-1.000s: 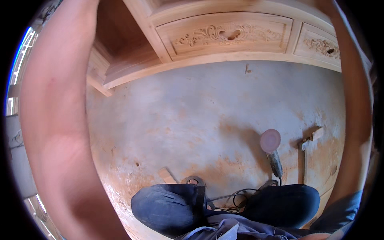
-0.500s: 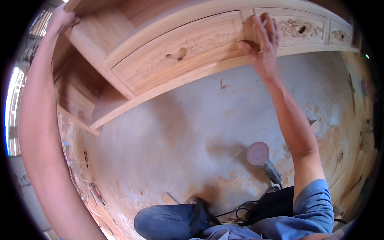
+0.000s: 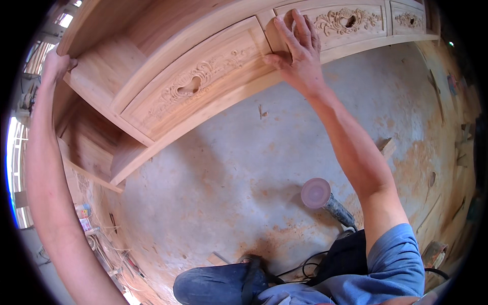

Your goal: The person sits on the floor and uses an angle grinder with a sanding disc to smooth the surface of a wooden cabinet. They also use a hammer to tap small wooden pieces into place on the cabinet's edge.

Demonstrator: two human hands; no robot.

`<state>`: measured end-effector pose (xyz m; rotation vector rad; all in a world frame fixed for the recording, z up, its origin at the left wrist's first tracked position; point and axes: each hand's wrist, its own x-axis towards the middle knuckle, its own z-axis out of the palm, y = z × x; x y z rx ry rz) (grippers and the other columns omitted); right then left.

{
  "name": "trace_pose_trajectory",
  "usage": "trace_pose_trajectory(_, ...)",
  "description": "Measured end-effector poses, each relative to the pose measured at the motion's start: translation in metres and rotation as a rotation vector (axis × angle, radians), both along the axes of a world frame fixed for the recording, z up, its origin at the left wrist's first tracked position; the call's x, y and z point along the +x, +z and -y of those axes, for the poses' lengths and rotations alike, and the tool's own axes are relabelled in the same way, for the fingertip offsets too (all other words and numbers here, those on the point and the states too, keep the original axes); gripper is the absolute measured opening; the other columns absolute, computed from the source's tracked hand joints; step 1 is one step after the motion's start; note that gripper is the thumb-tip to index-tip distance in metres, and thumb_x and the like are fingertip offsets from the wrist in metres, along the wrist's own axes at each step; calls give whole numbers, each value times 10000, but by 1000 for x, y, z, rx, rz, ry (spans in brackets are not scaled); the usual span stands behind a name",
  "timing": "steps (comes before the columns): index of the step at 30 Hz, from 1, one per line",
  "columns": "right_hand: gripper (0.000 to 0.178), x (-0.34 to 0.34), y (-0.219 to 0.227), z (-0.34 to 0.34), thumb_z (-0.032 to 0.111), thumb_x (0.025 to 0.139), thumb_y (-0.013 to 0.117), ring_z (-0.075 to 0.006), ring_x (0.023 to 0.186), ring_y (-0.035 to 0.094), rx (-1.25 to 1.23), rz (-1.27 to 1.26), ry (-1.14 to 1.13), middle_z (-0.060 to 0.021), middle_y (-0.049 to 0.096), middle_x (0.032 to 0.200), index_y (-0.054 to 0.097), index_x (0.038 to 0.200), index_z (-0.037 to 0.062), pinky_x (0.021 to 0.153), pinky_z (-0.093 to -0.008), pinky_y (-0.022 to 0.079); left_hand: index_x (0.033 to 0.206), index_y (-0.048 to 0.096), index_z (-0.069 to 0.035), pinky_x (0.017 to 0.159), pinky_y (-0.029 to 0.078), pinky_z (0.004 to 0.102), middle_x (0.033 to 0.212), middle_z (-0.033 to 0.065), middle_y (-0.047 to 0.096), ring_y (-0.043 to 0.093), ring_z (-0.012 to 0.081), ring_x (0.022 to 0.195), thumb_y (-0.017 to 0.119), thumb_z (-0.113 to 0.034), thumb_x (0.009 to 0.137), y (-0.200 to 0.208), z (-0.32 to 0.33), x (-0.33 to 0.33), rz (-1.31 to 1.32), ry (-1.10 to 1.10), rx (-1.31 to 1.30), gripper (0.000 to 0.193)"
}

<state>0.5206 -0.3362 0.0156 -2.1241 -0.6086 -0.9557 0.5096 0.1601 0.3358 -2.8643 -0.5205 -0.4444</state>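
A long pale wooden cabinet [image 3: 104, 71] with a curved front spans the upper part of the view. Around its left side edge my left hand [image 3: 55, 65] is closed, fingers partly hidden behind the wood. My right hand [image 3: 304, 61] rests with spread fingers on the front, over the divider between the left drawer front [image 3: 236, 38] and the middle drawer front [image 3: 333, 38]. It holds nothing. Both drawer fronts bear carved scrollwork around a dark cut-out. A smaller carved drawer front [image 3: 409, 29] sits at the far right. Open compartments show at the cabinet's left end.
On the grey, dust-stained floor [image 3: 223, 157] lies a disc sander [image 3: 316, 193], its pad facing up and its cord near my legs. Wood scraps [image 3: 387, 147] lie to its right. Cables and small items clutter the left side [image 3: 119, 254].
The cabinet sits further left and more slanted in the view, with its left end lower. Both hands keep their places on it. The left drawer's carving appears more clearly lit.
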Motion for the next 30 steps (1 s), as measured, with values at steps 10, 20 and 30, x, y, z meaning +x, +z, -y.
trace_pose_trajectory(10, 812, -11, 4, 1, 234, 776, 801, -455, 1438, 364, -43, 3, -33, -162, 355, 1609, 471, 1516, 187, 1171, -587, 308, 1155, 682, -29, 747, 550, 394, 897, 163, 745, 726, 282, 814, 718, -6, 703, -4, -21, 10, 9, -45, -89, 455)
trace_pose_trajectory(20, 710, -56, 7, 29, 72, 861, 591, -321, 1537, 270, -371, -21, 137, -113, 311, 1653, 393, 1542, 45, 1228, -515, 270, 1146, 660, -42, 785, 546, 419, 973, 188, 742, 732, 354, 898, 718, -1, 686, -2, -6, -6, 93, -96, -55, 466)
trace_pose_trajectory(30, 732, -69, -2, 24, 113, 841, 605, -317, 1543, 248, -355, -62, 179, -146, 297, 1650, 388, 1530, -6, 1232, -527, 247, 1153, 682, -45, 779, 543, 414, 910, 176, 739, 733, 310, 851, 741, -35, 701, 16, 14, -23, 41, 2, -51, 456)
